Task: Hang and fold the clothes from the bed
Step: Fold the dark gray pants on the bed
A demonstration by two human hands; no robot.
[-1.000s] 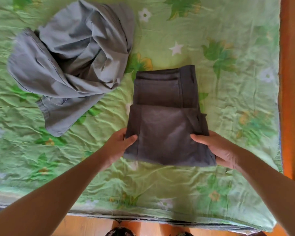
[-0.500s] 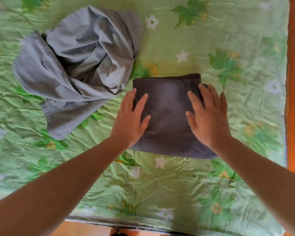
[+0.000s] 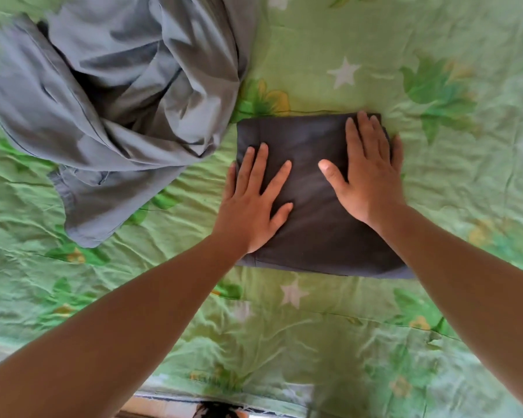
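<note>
A dark grey garment (image 3: 311,236), folded into a compact rectangle, lies flat on the green flowered bedsheet (image 3: 375,342). My left hand (image 3: 254,197) presses on its left side with straight, spread fingers. My right hand (image 3: 369,173) lies flat on its right side, fingertips at the far edge. To the left sits a crumpled light grey garment (image 3: 112,110) in a loose heap, unfolded, its right edge close to the dark one.
The bed's near edge (image 3: 194,399) runs along the bottom of the view, with floor below it. Open sheet lies to the right of the folded garment and between it and the near edge.
The near half of the dark garment was folded over the far half. Both hands then moved from gripping its edges to pressing flat on top. The camera moved closer.
</note>
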